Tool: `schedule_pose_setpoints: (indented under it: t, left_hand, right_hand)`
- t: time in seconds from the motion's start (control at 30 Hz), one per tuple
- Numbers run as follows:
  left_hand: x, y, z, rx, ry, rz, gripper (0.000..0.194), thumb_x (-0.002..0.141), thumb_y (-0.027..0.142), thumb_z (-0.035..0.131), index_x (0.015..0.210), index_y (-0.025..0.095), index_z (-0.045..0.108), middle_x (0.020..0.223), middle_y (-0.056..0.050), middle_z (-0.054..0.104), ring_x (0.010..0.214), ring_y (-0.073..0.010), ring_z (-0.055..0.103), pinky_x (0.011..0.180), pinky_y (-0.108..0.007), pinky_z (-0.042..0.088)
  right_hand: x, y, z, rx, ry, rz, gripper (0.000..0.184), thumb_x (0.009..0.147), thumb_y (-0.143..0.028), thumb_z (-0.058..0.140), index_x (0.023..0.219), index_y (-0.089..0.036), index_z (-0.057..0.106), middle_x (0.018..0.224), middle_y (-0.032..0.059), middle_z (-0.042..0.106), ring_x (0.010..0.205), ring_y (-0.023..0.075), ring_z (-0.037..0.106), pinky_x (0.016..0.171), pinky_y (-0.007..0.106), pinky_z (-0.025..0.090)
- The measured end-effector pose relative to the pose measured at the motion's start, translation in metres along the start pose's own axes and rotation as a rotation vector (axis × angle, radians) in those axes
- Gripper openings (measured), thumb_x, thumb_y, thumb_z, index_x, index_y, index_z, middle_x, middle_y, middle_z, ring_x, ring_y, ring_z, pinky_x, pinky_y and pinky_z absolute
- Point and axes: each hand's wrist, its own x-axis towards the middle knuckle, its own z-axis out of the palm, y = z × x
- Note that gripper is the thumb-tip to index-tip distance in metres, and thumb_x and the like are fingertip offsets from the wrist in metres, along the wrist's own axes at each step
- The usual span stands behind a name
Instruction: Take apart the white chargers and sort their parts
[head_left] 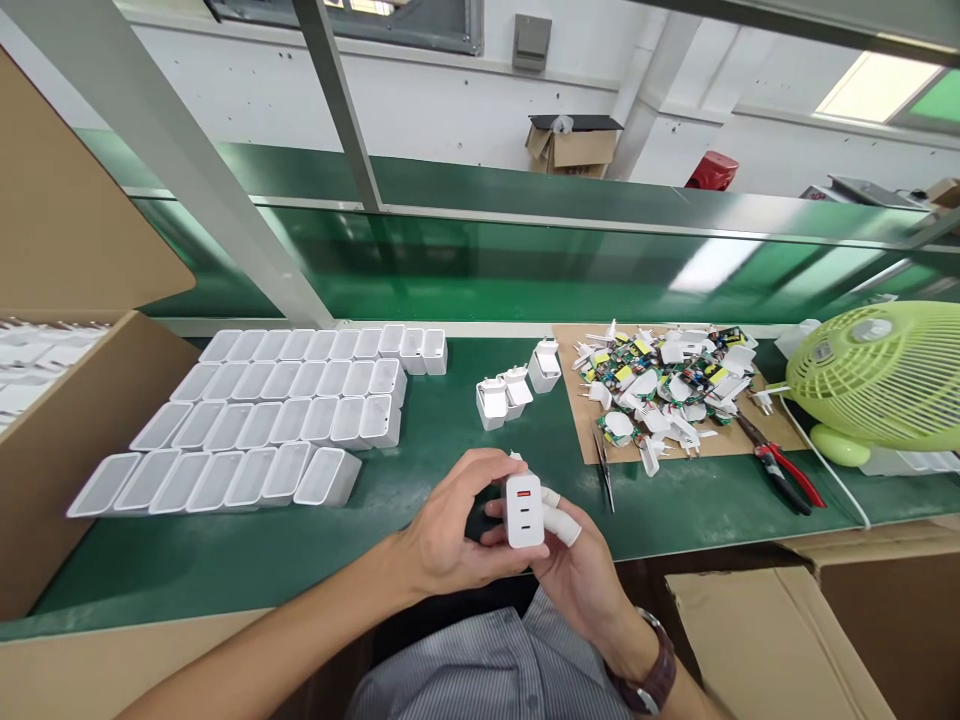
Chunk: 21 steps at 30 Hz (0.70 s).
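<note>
A white USB wall charger is held up over the bench's front edge, its port face with one red slot and two small dark slots turned toward me. My left hand grips it from the left, thumb below and fingers on top. From the right, my right hand closes on it, white tape on its fingers. Beyond them stand white charger housings with parts in their open tops. To the left lie rows of open white casings. A pair of tweezers rests right of my hands.
Circuit boards and plug parts are heaped on a cardboard sheet. Red-handled pliers lie beside a green fan. A cardboard box of white parts stands left. Another carton sits below the bench at right.
</note>
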Motion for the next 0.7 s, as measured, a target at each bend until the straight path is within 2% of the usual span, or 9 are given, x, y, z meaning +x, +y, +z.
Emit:
schedule_pose_setpoints:
  t: [0.2,0.3,0.37,0.43,0.5,0.53,0.57,0.63,0.7]
  left_hand:
    - [0.004,0.000,0.002,0.024,-0.022,0.000,0.083,0.079,0.044,0.090,0.146,0.020,0.048,0.119,-0.015,0.069,0.112,-0.0284,0.066,0.092,-0.043,0.061]
    - [0.011,0.000,0.001,0.052,-0.071,0.050,0.082,0.081,0.041,0.089,0.148,0.017,0.048,0.122,-0.018,0.068,0.113,-0.0310,0.065,0.093,-0.049,0.060]
    - [0.017,-0.001,-0.003,0.074,-0.136,0.086,0.078,0.084,0.033,0.086,0.150,0.016,0.047,0.126,-0.020,0.066,0.117,-0.0326,0.063,0.096,-0.053,0.059]
    - [0.023,-0.003,-0.006,0.095,-0.194,0.102,0.076,0.089,0.021,0.079,0.155,0.015,0.041,0.131,-0.021,0.064,0.121,-0.0334,0.060,0.099,-0.056,0.058]
    - [0.027,-0.008,-0.008,0.105,-0.226,0.105,0.077,0.091,0.010,0.068,0.159,0.015,0.034,0.135,-0.021,0.062,0.126,-0.0333,0.058,0.102,-0.057,0.056]
    - [0.028,-0.011,-0.008,0.103,-0.235,0.100,0.076,0.091,0.006,0.062,0.160,0.016,0.032,0.135,-0.020,0.062,0.127,-0.0325,0.057,0.103,-0.057,0.056]
    - [0.028,-0.015,-0.007,0.102,-0.243,0.091,0.075,0.091,0.004,0.058,0.161,0.017,0.032,0.135,-0.019,0.062,0.127,-0.0316,0.057,0.104,-0.056,0.056]
    - [0.026,-0.022,-0.004,0.109,-0.265,0.072,0.070,0.093,0.002,0.054,0.159,0.019,0.036,0.135,-0.019,0.061,0.126,-0.0288,0.060,0.102,-0.050,0.059]
    - [0.023,-0.030,-0.001,0.135,-0.267,0.089,0.064,0.096,0.003,0.055,0.156,0.020,0.042,0.133,-0.018,0.061,0.125,-0.0274,0.062,0.100,-0.046,0.060]
  right_hand:
    - [0.002,0.004,-0.002,-0.075,0.006,-0.021,0.034,0.090,-0.041,0.069,0.116,-0.020,0.073,0.100,0.0099,0.078,0.090,0.0299,0.077,0.083,0.046,0.063]
    - [0.001,0.002,-0.010,-0.228,0.009,-0.108,0.032,0.095,-0.044,0.066,0.116,-0.020,0.074,0.099,0.0089,0.078,0.089,0.0273,0.076,0.081,0.043,0.064]
    - [-0.001,-0.008,-0.024,-0.520,0.012,-0.237,0.030,0.101,-0.041,0.060,0.119,-0.021,0.074,0.102,0.0083,0.079,0.093,0.0251,0.075,0.085,0.041,0.064]
    - [-0.005,-0.025,-0.046,-0.940,0.025,-0.472,0.030,0.103,-0.028,0.054,0.126,-0.022,0.072,0.113,0.0094,0.077,0.103,0.0251,0.074,0.093,0.044,0.062]
    - [-0.008,-0.045,-0.071,-1.379,0.047,-0.738,0.042,0.097,-0.008,0.049,0.131,-0.021,0.070,0.128,0.0120,0.073,0.115,0.0279,0.069,0.100,0.050,0.060]
    - [-0.010,-0.054,-0.082,-1.578,0.049,-0.819,0.049,0.092,0.000,0.046,0.129,-0.020,0.070,0.134,0.0132,0.070,0.119,0.0294,0.067,0.100,0.053,0.060]
    - [-0.010,-0.062,-0.092,-1.755,0.034,-0.857,0.054,0.087,0.006,0.043,0.126,-0.019,0.071,0.139,0.0141,0.067,0.122,0.0309,0.065,0.099,0.055,0.061]
    - [-0.010,-0.072,-0.104,-2.007,-0.029,-0.843,0.055,0.083,0.011,0.042,0.118,-0.018,0.073,0.143,0.0153,0.065,0.123,0.0328,0.064,0.095,0.056,0.063]
    - [-0.010,-0.075,-0.107,-2.087,-0.117,-0.837,0.050,0.085,0.011,0.044,0.117,-0.017,0.072,0.143,0.0168,0.065,0.124,0.0343,0.064,0.094,0.058,0.063]
